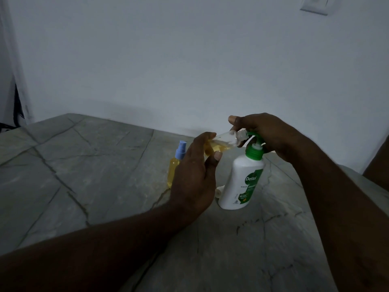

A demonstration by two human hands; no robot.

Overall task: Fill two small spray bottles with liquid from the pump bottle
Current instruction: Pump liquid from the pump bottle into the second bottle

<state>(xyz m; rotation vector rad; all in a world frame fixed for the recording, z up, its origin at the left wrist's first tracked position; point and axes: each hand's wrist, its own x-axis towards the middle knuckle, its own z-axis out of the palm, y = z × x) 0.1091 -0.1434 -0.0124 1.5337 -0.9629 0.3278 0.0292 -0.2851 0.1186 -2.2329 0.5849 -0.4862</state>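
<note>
Pump bottle [240, 186], white with a green label and a green collar, stood upright on the grey stone-patterned worktop [84, 165], right of centre and close to the pale wall [189, 60]. The right hand [271, 135] lay over its green pump head [252, 134] from above and behind, fingers curled down round the head and the thumb stretched out to the left above the nozzle. How far the head was pressed down could not be told.

The left hand [193, 180] held the uncapped spray bottle [227, 141] in the air, fingers wrapped behind it and the thumb across its lower side. That small clear bottle lay tilted almost on its side, its open threaded neck pointing right and meeting the tip of the pump nozzle, just under the right thumb. Yellow liquid pooled in the lower part of it, nearest the left palm; the part toward the neck looked clear.

A second spray bottle [173, 167] stood upright on the worktop behind the left hand, partly hidden by it, filled with yellow liquid and closed with a blue spray head [181, 151]. A small white piece [219, 191] lay on the worktop touching or just beside the pump bottle's base on its left; what it was could not be made out in the dim light. A white switch plate [314, 5] sat high on the wall at the upper right.
</note>
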